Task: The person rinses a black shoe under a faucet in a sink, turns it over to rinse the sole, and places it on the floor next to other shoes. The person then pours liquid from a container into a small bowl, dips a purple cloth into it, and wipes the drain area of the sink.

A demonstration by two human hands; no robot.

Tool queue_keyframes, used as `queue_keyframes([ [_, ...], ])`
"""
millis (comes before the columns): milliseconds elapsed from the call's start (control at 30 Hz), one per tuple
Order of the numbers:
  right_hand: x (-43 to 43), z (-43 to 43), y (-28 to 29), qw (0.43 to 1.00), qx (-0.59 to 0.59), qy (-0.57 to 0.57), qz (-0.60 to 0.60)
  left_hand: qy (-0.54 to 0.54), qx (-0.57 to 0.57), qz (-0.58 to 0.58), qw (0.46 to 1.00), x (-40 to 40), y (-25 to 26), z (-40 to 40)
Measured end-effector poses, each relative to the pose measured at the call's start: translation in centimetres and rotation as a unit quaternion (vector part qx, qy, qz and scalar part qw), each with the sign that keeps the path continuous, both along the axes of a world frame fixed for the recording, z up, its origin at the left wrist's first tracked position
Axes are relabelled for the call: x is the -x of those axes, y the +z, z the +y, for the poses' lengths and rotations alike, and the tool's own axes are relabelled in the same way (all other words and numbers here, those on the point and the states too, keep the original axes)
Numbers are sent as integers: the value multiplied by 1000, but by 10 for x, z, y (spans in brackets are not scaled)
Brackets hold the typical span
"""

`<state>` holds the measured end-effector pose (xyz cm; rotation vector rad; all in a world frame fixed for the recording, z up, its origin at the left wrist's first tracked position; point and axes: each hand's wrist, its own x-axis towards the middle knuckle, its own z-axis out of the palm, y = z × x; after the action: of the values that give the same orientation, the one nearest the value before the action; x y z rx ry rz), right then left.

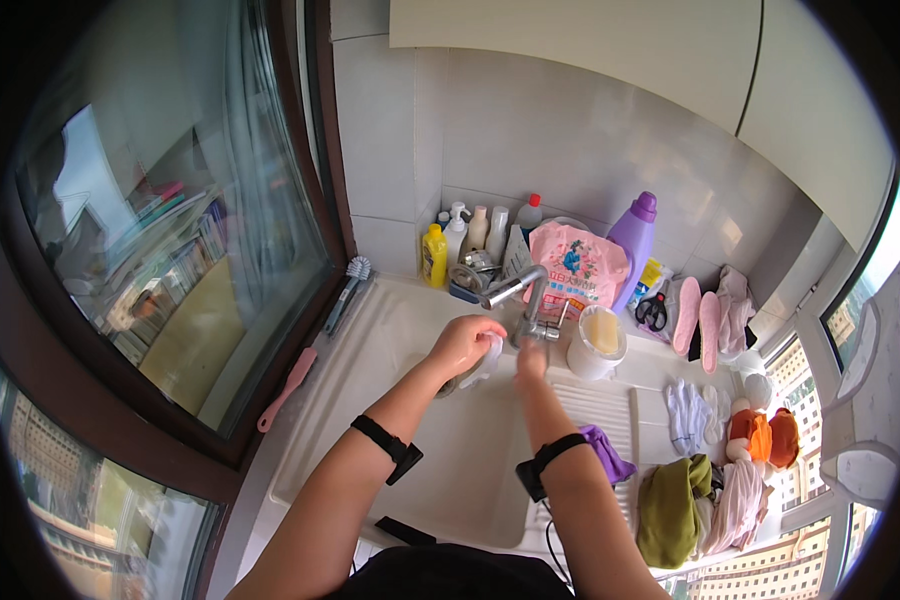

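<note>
Over the white laundry sink (450,465), my left hand (465,345) is closed on a small white cloth (486,364) that hangs below its fingers. My right hand (531,364) is blurred and lies just below the base of the chrome faucet (529,322), close to its lever; whether it touches the metal cannot be told, and its fingers are partly hidden. The spout (511,287) points left above my left hand. Right of my right hand stands a white tub (596,364) with a yellowish soap bar (604,331) on top. A purple cloth (607,454) lies on the ribbed washboard (622,412) beside my right forearm.
Bottles (434,255), a pink detergent pouch (577,262) and a purple detergent bottle (634,240) line the back ledge. Scissors (651,311) and pink insoles (688,315) lie farther right. White socks (688,416) and a green cloth (671,510) rest at right; brushes (289,390) lie along the left edge.
</note>
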<state>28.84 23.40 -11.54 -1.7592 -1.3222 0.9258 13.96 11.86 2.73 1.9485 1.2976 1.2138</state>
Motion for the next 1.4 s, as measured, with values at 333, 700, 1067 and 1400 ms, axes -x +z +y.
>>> queue_keyframes([
  [333, 40, -128, 31, 692, 267, 186, 645, 95, 60, 253, 961, -11, -82, -71],
  [700, 28, -157, 41, 981, 30, 191, -20, 187, 161, 43, 968, 16, -91, -117],
  [1067, 12, -179, 59, 986, 46, 163, -10, 121, 253, 125, 952, -15, -92, -117],
  [1400, -137, -164, 74, 980, 1, 60, -190, -46, 195, 267, 943, -106, -74, -88],
])
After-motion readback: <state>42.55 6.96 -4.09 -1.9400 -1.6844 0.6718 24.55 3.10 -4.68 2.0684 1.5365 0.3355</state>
